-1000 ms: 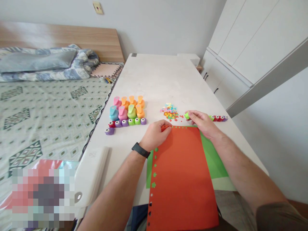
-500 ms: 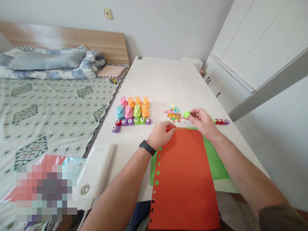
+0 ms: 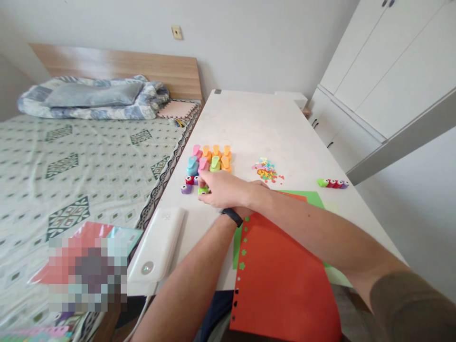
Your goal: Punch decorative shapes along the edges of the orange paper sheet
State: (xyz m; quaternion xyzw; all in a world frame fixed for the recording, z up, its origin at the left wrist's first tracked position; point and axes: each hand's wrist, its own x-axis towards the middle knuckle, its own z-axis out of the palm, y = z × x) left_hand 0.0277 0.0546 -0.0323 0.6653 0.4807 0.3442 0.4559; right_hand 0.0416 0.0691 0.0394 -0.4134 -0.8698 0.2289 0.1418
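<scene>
My right hand (image 3: pixel 223 189) reaches across over my left forearm, its fingers closed around a small green craft punch (image 3: pixel 203 191). It is at the front of a row of small punches, with a red one (image 3: pixel 189 180) and a purple one (image 3: pixel 186 189) to its left. My left hand (image 3: pixel 262 184) is mostly covered by the right forearm; a bit of its knuckles shows at the top edge of the red paper sheet (image 3: pixel 281 275). Its fingertips are hidden. Shapes are punched along the sheet's left edge. Under it lies a green sheet (image 3: pixel 314 198).
Larger lever punches (image 3: pixel 215 164) stand behind the small ones. Cut paper confetti (image 3: pixel 268 172) is heaped mid-table. Another row of small punches (image 3: pixel 333 183) is at the right. A white device (image 3: pixel 158 249) with a cord lies at the left edge, beside the bed (image 3: pixel 110 166).
My right hand has swung from the right of the confetti to the small punches at the left, crossing over my left arm. The left hand stays near the sheet's top edge. The view has shifted.
</scene>
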